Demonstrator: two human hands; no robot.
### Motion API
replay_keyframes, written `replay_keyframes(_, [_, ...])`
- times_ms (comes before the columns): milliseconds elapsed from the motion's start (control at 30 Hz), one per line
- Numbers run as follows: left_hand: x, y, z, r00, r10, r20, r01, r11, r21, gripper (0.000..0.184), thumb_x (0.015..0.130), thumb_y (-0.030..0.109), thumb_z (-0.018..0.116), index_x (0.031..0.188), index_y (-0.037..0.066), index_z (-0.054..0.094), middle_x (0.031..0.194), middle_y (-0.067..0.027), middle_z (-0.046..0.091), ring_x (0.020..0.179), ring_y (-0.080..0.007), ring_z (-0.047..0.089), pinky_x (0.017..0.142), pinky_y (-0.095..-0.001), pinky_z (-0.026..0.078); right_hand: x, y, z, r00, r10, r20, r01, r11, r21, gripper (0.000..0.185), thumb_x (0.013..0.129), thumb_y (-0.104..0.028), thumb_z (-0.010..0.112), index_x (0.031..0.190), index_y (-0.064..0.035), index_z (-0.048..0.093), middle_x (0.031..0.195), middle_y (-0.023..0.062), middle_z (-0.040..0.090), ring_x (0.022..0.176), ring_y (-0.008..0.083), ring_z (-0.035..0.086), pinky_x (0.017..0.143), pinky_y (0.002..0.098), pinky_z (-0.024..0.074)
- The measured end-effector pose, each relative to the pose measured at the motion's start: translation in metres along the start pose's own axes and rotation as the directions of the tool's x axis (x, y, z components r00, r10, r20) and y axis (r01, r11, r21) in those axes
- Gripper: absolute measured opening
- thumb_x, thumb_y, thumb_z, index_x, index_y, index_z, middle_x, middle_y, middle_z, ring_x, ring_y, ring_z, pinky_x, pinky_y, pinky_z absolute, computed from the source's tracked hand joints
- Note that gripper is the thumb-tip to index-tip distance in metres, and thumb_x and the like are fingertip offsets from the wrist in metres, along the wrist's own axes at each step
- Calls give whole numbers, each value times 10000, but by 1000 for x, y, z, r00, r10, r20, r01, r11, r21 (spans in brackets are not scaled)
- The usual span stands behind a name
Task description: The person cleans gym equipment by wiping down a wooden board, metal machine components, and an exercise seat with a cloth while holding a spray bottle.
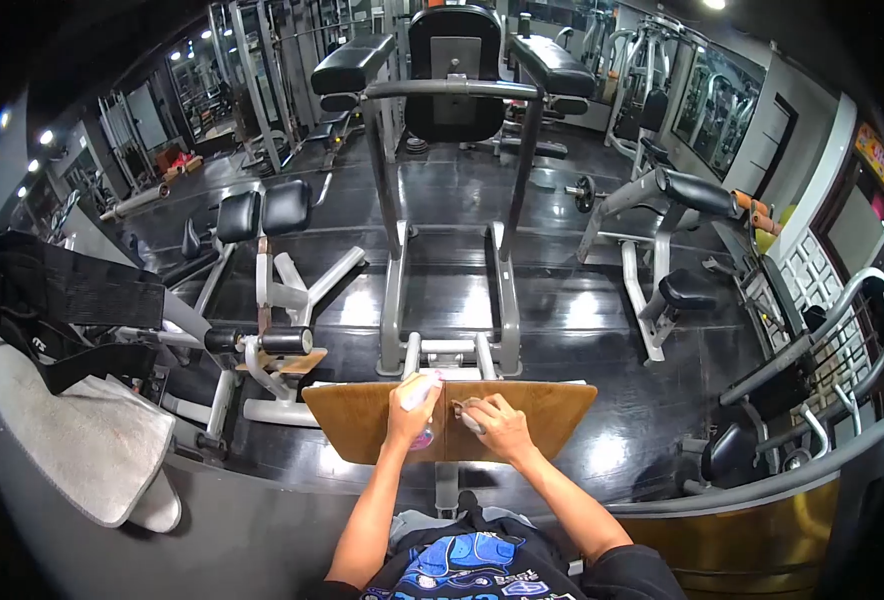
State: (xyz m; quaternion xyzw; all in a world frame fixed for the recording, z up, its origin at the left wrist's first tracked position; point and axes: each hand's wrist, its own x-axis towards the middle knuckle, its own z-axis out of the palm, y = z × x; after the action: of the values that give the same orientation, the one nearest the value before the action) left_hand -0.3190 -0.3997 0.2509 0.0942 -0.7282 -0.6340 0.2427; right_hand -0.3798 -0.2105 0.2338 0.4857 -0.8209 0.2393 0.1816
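Observation:
My left hand is closed around a spray bottle with a white top and a pinkish, see-through lower part. It is over the left half of a brown wooden board, which is split by a seam down the middle. On the right half, close to the seam, my right hand has its fingers bent around a small crumpled greyish cloth, mostly hidden under the fingers. The board is fixed low on a grey metal frame with a black padded backrest at its far end.
Padded gym machines stand on both sides, one with black pads at left and one with a bench pad at right. A grey towel and a black strap lie on the left. A low ledge runs close in front of me.

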Motion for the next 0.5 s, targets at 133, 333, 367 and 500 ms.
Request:
replay_keyframes(133, [-2, 3, 3, 999, -26, -29, 27, 999, 40, 130, 903, 114, 645, 941, -5, 679, 766, -14, 555, 535, -74, 524, 434, -246, 433, 15, 5, -18, 993, 93, -71, -87, 993, 82, 433, 626, -69, 749, 1040, -177, 680, 1039, -52, 665, 902, 184, 610, 660, 327, 568])
replay_keyframes(333, [-4, 4, 11, 995, 9, -102, -1, 997, 80, 121, 893, 108, 650, 941, 0, 677, 794, -38, 576, 527, -101, 546, 437, -258, 436, 0, -1, -1, 982, 124, -143, -112, 989, 94, 553, 544, -12, 766, 1056, -197, 665, 1055, -58, 656, 923, 193, 598, 690, 317, 560])
replay_keyframes(367, [-4, 4, 12, 994, 18, -111, -9, 997, 81, 121, 892, 107, 651, 942, -1, 676, 797, -41, 579, 528, -104, 551, 436, -260, 435, -10, 1, 4, 989, 128, -75, -121, 989, 87, 529, 564, -24, 764, 1053, -198, 658, 1072, -64, 653, 946, 185, 594, 683, 316, 559])
replay_keyframes(500, [-3, 3, 15, 991, -4, -133, 13, 997, 72, 129, 889, 109, 660, 950, -2, 682, 802, -38, 583, 529, -97, 552, 431, -265, 430, -17, 9, 1, 980, 201, -13, -198, 974, 112, 398, 619, -36, 752, 983, -187, 696, 981, -37, 687, 882, 197, 621, 703, 329, 549])
